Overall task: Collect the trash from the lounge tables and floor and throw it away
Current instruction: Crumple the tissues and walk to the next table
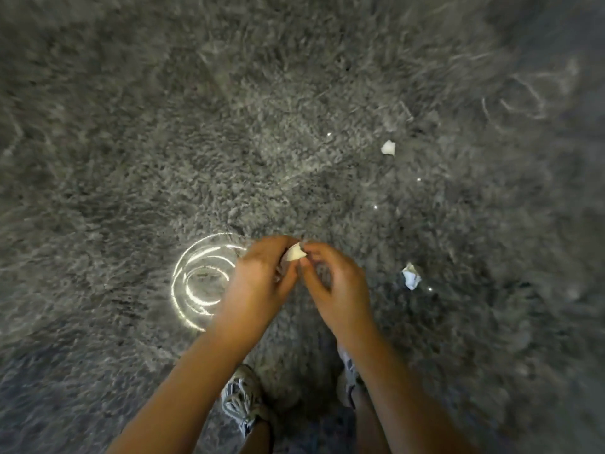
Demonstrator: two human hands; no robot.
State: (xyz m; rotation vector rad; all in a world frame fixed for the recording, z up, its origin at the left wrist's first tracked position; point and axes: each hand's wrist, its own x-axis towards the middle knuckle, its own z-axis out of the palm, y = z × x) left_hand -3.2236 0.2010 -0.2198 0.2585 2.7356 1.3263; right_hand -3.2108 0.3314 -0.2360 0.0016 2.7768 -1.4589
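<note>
Open carpet surrounds the far scrap and near scrap; a clear round container occupies the left.

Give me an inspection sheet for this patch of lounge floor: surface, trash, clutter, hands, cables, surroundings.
Surface: grey shag carpet, blurred toward the edges.
Job's things: held paper scrap between the hands; two more lie loose on the carpet, far scrap and near scrap.
Clutter: clear round container beside the left hand, held or resting cannot tell; small shiny specks.
Hands: left hand and right hand both pinch the held paper scrap.
Cables: nothing seen.
Surroundings: the person's shoes at the bottom.
</note>
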